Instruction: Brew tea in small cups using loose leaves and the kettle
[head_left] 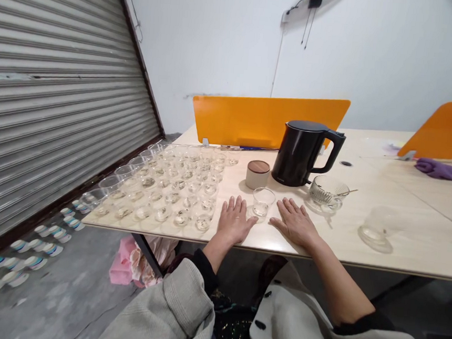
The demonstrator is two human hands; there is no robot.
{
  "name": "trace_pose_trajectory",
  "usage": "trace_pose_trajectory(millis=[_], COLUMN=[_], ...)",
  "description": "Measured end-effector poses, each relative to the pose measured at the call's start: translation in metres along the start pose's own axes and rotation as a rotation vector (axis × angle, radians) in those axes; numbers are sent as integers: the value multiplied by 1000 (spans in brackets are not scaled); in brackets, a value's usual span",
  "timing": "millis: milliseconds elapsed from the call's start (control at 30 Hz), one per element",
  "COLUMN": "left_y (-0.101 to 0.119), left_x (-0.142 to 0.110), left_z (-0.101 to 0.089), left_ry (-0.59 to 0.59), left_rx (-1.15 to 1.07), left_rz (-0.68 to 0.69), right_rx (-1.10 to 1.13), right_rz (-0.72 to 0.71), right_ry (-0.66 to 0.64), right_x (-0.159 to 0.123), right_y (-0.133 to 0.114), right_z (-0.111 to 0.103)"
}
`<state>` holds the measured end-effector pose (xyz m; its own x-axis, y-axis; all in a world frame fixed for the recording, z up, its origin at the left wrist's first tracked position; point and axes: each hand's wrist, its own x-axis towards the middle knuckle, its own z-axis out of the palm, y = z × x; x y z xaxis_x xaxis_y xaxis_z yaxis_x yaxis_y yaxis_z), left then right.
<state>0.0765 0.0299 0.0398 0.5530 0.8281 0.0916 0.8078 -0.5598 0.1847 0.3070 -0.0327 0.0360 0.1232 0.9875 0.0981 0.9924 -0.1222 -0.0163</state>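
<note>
My left hand lies flat on the table with its fingers apart, holding nothing. Palm down, my right hand rests on the wood too, also with nothing in it. Between the two stands a clear plastic cup, close to both thumbs. Behind it is a pale canister with a wooden lid. A black electric kettle stands farther back to the right. Beyond my right hand sits a ribbed glass cup on a saucer, with a thin stick or spoon across it.
Many clear cups with dark bits inside crowd the table's left side. A transparent container is at the right. Orange dividers stand behind, with a purple cloth at far right. White-lidded tubs line the floor by the shutter.
</note>
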Motion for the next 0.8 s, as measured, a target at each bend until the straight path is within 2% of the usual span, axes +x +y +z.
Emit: trace_pose_trajectory(millis=[800], left_y=[-1], left_x=[2], left_z=[2], left_ry=[1], left_rx=[2], left_rz=[-8], right_rx=[13], right_rz=[-2], right_ry=[8], right_x=[-2], right_y=[-2], right_z=[-3])
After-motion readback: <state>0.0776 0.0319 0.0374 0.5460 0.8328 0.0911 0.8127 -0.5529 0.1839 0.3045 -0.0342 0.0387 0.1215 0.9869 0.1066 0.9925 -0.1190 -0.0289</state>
